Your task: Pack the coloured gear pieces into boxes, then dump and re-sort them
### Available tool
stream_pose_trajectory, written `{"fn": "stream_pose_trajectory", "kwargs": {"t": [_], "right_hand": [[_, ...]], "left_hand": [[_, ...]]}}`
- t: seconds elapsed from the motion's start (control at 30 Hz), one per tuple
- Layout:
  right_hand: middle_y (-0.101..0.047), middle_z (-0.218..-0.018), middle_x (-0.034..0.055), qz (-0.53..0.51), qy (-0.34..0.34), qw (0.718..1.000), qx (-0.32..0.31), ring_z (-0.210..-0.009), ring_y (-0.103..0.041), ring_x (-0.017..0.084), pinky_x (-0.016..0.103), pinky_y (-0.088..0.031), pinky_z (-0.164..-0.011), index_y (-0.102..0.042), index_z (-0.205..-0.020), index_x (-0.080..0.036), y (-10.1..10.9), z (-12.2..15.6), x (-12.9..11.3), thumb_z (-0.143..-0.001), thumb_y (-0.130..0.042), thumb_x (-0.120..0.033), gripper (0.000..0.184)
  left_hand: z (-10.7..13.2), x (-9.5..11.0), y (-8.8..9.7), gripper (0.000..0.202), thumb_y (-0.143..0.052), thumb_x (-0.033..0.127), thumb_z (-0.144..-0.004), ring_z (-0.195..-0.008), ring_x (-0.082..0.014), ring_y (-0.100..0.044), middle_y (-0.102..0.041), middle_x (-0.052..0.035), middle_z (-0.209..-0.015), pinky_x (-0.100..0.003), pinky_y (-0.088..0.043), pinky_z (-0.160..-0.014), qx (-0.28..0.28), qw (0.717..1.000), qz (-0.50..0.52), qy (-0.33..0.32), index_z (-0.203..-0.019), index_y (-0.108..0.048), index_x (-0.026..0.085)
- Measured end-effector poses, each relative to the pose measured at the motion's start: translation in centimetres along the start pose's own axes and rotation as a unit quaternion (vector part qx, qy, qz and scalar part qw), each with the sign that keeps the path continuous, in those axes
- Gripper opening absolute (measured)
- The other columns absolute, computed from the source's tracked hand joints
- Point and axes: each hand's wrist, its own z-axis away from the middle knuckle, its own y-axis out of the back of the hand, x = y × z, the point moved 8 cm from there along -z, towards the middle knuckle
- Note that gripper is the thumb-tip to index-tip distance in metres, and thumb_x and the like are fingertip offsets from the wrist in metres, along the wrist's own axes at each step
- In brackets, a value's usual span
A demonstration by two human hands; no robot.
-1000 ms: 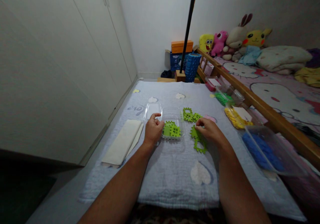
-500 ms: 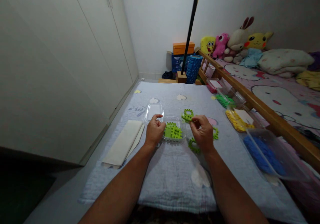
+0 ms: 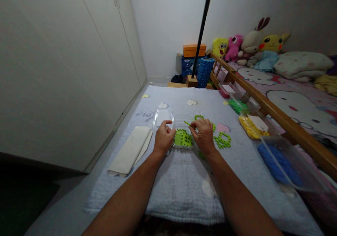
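Our left hand (image 3: pixel 163 137) is at the left wall of the clear tub (image 3: pixel 184 147), its fingers curled and the thumb by the rim; whether it grips the plastic or only leans there, we cannot tell. Our right hand (image 3: pixel 204 136) pinches a thin green piece (image 3: pixel 186 123) between thumb and fingertips, and we see it nearly edge-on at the tub's far right side, above the pieces inside.

By our judgement the work stands partway. A cluster of green pieces (image 3: pixel 183 137) lies in the tub, overlapping, so we cannot count them. Outside, to the right, loose pieces (image 3: pixel 223 140) rest on the blue cloth (image 3: pixel 181 190): some just right of our right hand, some at its far side partly behind the fingers, and a bit of green peeking out near its wrist. What the hand hides, we cannot tell.

The tub is uncovered; a clear tray (image 3: pixel 163 116), perhaps its lid, lies just beyond our left hand. Along the right edge, well apart from our hands, are boxes of blue (image 3: pixel 279 164), yellow (image 3: pixel 250 127) and darker green parts (image 3: pixel 238 106).
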Motion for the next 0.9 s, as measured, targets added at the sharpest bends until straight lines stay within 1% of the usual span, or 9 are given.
{"fn": "stream_pose_trajectory", "kwargs": {"t": [0.1,0.23,0.33,0.47,0.53,0.6,0.67,0.73,0.9], "right_hand": [[-0.068,-0.093,0.0071,0.016,0.007,0.999,-0.034,-0.098,-0.050,0.027,0.039,-0.032,-0.087,-0.069,-0.088,-0.023,-0.9,-0.4,0.2,-0.092,-0.065,-0.025,0.006],[-0.072,-0.101,0.0072,-0.009,0.037,0.996,-0.079,-0.104,-0.050,0.028,0.043,-0.031,-0.091,-0.074,-0.085,-0.023,-1.7,-0.3,0.0,-0.092,-0.066,-0.031,0.012],[-0.073,-0.104,0.0072,-0.037,0.020,0.997,-0.066,-0.107,-0.051,0.028,0.044,-0.032,-0.094,-0.075,-0.083,-0.023,-1.2,0.0,0.8,-0.093,-0.061,-0.027,0.017],[-0.072,-0.103,0.0087,-0.052,-0.024,0.997,-0.042,-0.105,-0.054,0.027,0.043,-0.035,-0.094,-0.075,-0.087,-0.023,0.4,0.1,3.5,-0.089,-0.058,-0.024,0.017],[-0.071,-0.097,0.0088,-0.059,-0.034,0.997,-0.048,-0.101,-0.057,0.026,0.042,-0.037,-0.093,-0.073,-0.086,-0.023,1.1,0.2,4.7,-0.087,-0.059,-0.025,0.015],[-0.071,-0.095,0.0088,-0.069,-0.034,0.995,-0.063,-0.098,-0.058,0.026,0.042,-0.038,-0.094,-0.073,-0.085,-0.022,1.5,0.3,5.2,-0.086,-0.060,-0.026,0.013],[-0.073,-0.100,0.0090,-0.080,-0.025,0.993,-0.078,-0.102,-0.058,0.026,0.044,-0.037,-0.097,-0.073,-0.087,-0.022,1.5,0.5,4.6,-0.088,-0.060,-0.026,0.014],[-0.074,-0.110,0.0083,-0.088,-0.003,0.991,-0.102,-0.111,-0.056,0.028,0.048,-0.034,-0.103,-0.075,-0.094,-0.024,1.0,0.7,3.1,-0.090,-0.057,-0.026,0.018],[-0.073,-0.119,0.0084,-0.070,0.055,0.979,-0.186,-0.129,-0.048,0.032,0.062,-0.014,-0.117,-0.072,-0.118,-0.027,-1.7,1.5,-1.3,-0.093,-0.050,-0.022,0.033]], "left_hand": [[0.0,0.2,0.0,0.032,-0.058,0.026,-0.076,-0.049,-0.0109,-0.043,-0.041,0.0111,-0.052,-0.022,-0.032,-0.054,0.001,1.000,0.000,-0.003,-0.106,-0.061,0.018],[0.0,-0.1,-0.1,0.032,-0.058,0.027,-0.076,-0.049,-0.0109,-0.042,-0.041,0.0111,-0.052,-0.022,-0.032,-0.054,-0.005,1.000,0.005,-0.001,-0.107,-0.061,0.018],[0.0,-0.3,-0.1,0.033,-0.058,0.027,-0.076,-0.049,-0.0109,-0.042,-0.041,0.0110,-0.052,-0.022,-0.032,-0.054,-0.007,1.000,0.006,0.003,-0.108,-0.061,0.018],[0.1,-0.1,0.1,0.032,-0.058,0.026,-0.076,-0.049,-0.0110,-0.042,-0.041,0.0110,-0.052,-0.022,-0.031,-0.054,0.000,1.000,0.001,0.004,-0.107,-0.062,0.018],[0.1,0.0,0.1,0.032,-0.058,0.026,-0.075,-0.049,-0.0111,-0.042,-0.041,0.0110,-0.052,-0.022,-0.031,-0.054,0.001,1.000,-0.001,0.003,-0.106,-0.062,0.019],[0.1,0.0,0.1,0.032,-0.058,0.027,-0.075,-0.050,-0.0111,-0.043,-0.041,0.0109,-0.052,-0.022,-0.031,-0.054,0.001,1.000,-0.001,0.002,-0.106,-0.062,0.019],[0.0,-0.1,0.1,0.032,-0.058,0.027,-0.076,-0.050,-0.0111,-0.042,-0.041,0.0109,-0.052,-0.022,-0.031,-0.054,0.000,1.000,-0.002,0.001,-0.106,-0.062,0.019],[0.0,-0.1,0.1,0.032,-0.058,0.027,-0.076,-0.049,-0.0111,-0.041,-0.041,0.0111,-0.052,-0.022,-0.031,-0.054,0.000,1.000,-0.004,0.003,-0.107,-0.062,0.019],[0.1,0.2,0.1,0.032,-0.058,0.026,-0.074,-0.048,-0.0111,-0.042,-0.041,0.0113,-0.051,-0.022,-0.031,-0.053,0.000,1.000,0.006,0.007,-0.105,-0.062,0.019]]}}
